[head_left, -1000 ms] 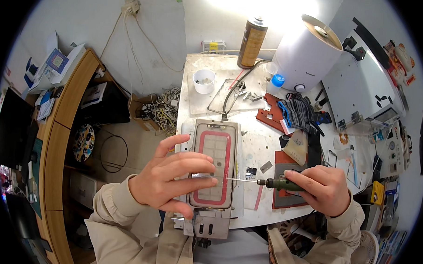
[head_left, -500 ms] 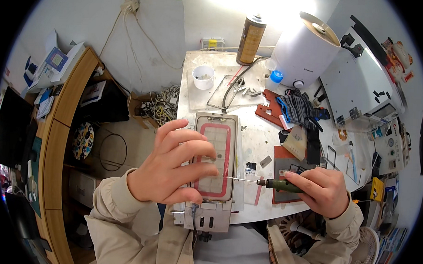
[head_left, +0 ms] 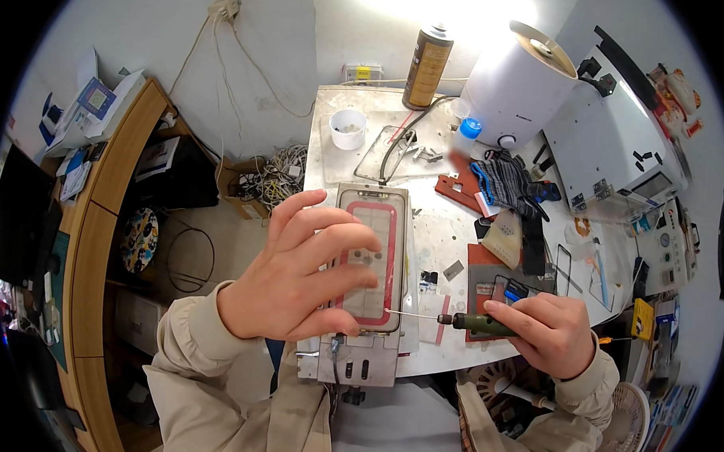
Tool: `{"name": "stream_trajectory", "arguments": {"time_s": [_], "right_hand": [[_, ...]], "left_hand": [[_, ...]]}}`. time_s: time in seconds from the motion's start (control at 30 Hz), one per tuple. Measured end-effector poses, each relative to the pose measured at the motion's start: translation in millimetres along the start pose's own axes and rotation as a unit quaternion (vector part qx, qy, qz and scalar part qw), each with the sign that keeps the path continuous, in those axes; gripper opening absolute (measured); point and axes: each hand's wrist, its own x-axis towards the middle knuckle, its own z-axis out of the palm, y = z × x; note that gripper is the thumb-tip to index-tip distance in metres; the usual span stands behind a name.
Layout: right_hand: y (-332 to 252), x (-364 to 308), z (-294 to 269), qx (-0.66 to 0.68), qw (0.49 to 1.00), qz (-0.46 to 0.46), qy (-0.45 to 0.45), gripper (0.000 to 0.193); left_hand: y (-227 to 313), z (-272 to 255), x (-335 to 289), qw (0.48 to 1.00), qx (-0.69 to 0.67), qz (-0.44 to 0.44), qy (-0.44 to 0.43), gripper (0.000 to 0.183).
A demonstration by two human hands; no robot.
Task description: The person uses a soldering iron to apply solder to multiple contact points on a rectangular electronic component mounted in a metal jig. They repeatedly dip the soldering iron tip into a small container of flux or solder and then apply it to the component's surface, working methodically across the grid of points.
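Note:
A grey metal box with a flat top plate (head_left: 380, 360) lies in front of me, angled slightly over the table's near edge. On its top lies a rectangular glass panel with a red border (head_left: 390, 267). My left hand (head_left: 297, 271) hovers over the panel's left side, fingers spread and holding nothing; it hides part of that edge. My right hand (head_left: 551, 332) grips a green pen-shaped rotary tool (head_left: 478, 322). The tool's long thin shaft points left, its tip at the lower right part of the red border. A black cable (head_left: 336, 364) plugs into the box's near end.
Behind the box stand a small white cup (head_left: 348, 130), a spray can (head_left: 428, 66) and a white humidifier-like canister (head_left: 514, 88). Grey striped gloves (head_left: 507, 183), a blue-capped bottle (head_left: 466, 134) and a reddish-brown mat (head_left: 482, 266) lie to the right. A wooden desk (head_left: 98, 241) stands left.
The tool tip has slid along the red border toward the panel's near end. The box sits slightly higher in the picture, and my left hand has shifted a little.

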Motion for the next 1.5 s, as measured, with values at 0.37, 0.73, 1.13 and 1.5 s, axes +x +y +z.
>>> {"name": "stream_trajectory", "arguments": {"time_s": [0.37,0.73,1.13,1.5], "right_hand": [[-7,-9,-1,0.006,1.0,0.011,0.007,0.061],[-7,-4,-6,0.006,0.997,0.063,0.047,0.063],[-14,38,-7,0.107,0.992,0.051,0.044,0.064],[11,30,-32,0.23,0.958,0.173,0.0,0.055]], "left_hand": [[1,3,0,1.0,-0.009,-0.013,-0.002,0.078],[-3,-6,16,0.997,-0.073,-0.017,0.001,0.025],[-1,-12,24,0.986,0.024,0.063,0.151,0.024],[-61,-46,-22,0.929,0.03,-0.193,0.316,0.005]]}}
